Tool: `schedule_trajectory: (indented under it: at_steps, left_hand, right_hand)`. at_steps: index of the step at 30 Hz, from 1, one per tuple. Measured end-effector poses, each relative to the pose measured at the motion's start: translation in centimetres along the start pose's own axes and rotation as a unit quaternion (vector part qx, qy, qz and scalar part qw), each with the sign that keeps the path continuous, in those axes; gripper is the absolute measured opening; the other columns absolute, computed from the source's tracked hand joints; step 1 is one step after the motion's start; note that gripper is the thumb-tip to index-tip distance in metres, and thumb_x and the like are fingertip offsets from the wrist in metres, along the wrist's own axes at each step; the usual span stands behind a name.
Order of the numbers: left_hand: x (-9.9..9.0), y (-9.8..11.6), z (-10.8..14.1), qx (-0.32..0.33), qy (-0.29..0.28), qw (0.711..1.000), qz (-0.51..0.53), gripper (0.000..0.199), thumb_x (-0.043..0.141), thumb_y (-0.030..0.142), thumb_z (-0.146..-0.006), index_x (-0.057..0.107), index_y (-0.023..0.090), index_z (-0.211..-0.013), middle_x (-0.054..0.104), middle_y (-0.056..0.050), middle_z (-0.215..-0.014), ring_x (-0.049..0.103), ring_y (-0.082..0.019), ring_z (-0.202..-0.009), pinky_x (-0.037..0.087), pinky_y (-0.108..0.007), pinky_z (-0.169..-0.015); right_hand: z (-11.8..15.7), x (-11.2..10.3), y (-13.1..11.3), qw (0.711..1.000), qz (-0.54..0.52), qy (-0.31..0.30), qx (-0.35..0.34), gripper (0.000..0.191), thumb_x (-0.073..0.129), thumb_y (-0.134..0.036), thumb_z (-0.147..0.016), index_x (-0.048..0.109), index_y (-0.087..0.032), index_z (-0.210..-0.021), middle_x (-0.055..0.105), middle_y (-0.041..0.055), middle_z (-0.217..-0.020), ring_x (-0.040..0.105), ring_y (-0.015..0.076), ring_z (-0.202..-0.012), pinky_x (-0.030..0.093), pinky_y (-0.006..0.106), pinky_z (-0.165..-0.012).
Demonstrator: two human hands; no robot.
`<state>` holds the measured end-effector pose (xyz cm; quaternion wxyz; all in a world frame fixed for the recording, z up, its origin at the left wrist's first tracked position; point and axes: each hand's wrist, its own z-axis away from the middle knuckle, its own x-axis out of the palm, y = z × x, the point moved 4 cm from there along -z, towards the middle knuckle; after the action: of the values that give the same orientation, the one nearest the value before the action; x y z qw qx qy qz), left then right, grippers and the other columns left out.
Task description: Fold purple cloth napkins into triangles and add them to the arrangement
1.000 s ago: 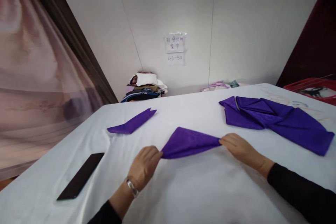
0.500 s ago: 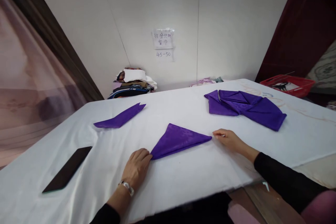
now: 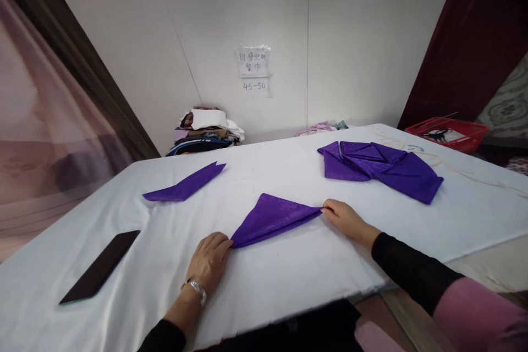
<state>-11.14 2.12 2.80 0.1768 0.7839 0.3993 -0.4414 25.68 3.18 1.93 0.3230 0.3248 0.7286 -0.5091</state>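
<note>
A purple cloth [image 3: 274, 219] folded into a triangle lies on the white-covered table [image 3: 289, 280], its long edge toward me. At its left corner, my left hand [image 3: 209, 261] pinches the tip; a silver bracelet is on that wrist. My right hand [image 3: 344, 221] has its fingertips closed on the right corner. The layers along the near edge show slightly parted. Farther left lies a narrow folded purple cloth [image 3: 185, 184] with a notched end. To the back right are several overlapping folded purple cloths [image 3: 371, 162].
A dark flat rectangular object [image 3: 101, 268] lies at the table's left. Stacked clothes [image 3: 206, 131] stand beyond the far edge, with pink fabric [image 3: 317, 128] farther right. A red basket [image 3: 466, 135] is at the back right. Paper signs [image 3: 254, 69] hang on the wall.
My right hand has moved left and closed on the right corner of the triangular cloth, which it was just beside before. My left hand keeps its hold. The view has shifted slightly.
</note>
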Motion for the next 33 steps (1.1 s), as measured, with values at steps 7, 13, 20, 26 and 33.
schedule_trajectory:
  at_steps: [7,13,20,26,33]
  left_hand:
    - [0.2,-0.2,-0.2,-0.006,0.004,1.0,-0.001,0.02,0.047,0.014,-0.08,0.065,0.022,-0.082,0.066,-0.003,-0.078,0.06,-0.019,-0.079,0.046,-0.032,-0.071]
    - [0.1,0.3,-0.2,0.019,0.001,1.0,0.006,0.022,0.044,0.011,-0.083,0.063,0.021,-0.086,0.065,-0.003,-0.077,0.059,-0.018,-0.079,0.046,-0.032,-0.073]
    - [0.2,0.8,-0.3,0.026,-0.026,0.998,0.045,0.018,0.043,0.012,-0.085,0.059,0.019,-0.089,0.062,-0.003,-0.077,0.056,-0.017,-0.078,0.045,-0.032,-0.073]
    - [0.0,1.2,-0.5,0.029,-0.033,0.997,0.065,0.019,0.042,0.009,-0.084,0.058,0.019,-0.081,0.057,-0.002,-0.071,0.054,-0.016,-0.073,0.045,-0.031,-0.068]
    - [0.0,1.5,-0.5,0.019,-0.035,0.997,0.064,0.018,0.043,0.01,-0.085,0.058,0.018,-0.079,0.056,-0.002,-0.07,0.053,-0.016,-0.073,0.045,-0.032,-0.069]
  right_hand:
    - [-0.6,0.3,0.4,0.983,0.176,-0.043,-0.03,0.021,0.037,-0.024,-0.089,0.054,-0.019,-0.078,0.059,0.0038,-0.078,0.053,0.0178,-0.074,0.036,0.029,-0.066]
    - [-0.3,0.4,0.5,0.979,0.19,-0.044,-0.052,0.018,0.039,-0.021,-0.088,0.054,-0.019,-0.078,0.058,0.0044,-0.081,0.051,0.0189,-0.079,0.038,0.03,-0.068]
    - [0.3,0.0,0.8,0.972,0.205,-0.05,-0.098,0.019,0.04,-0.017,-0.087,0.056,-0.019,-0.077,0.058,0.0046,-0.078,0.052,0.0183,-0.075,0.042,0.03,-0.066]
    - [0.5,-0.1,0.8,0.963,0.227,-0.045,-0.139,0.03,0.037,-0.006,-0.081,0.063,-0.017,-0.093,0.064,0.0093,-0.093,0.057,0.0214,-0.085,0.047,0.036,-0.074]
    - [0.7,2.0,-6.8,0.958,0.135,-0.078,-0.239,0.05,0.039,-0.026,-0.089,0.033,-0.016,-0.138,0.033,0.0088,-0.144,0.025,0.0233,-0.133,0.024,0.045,-0.108]
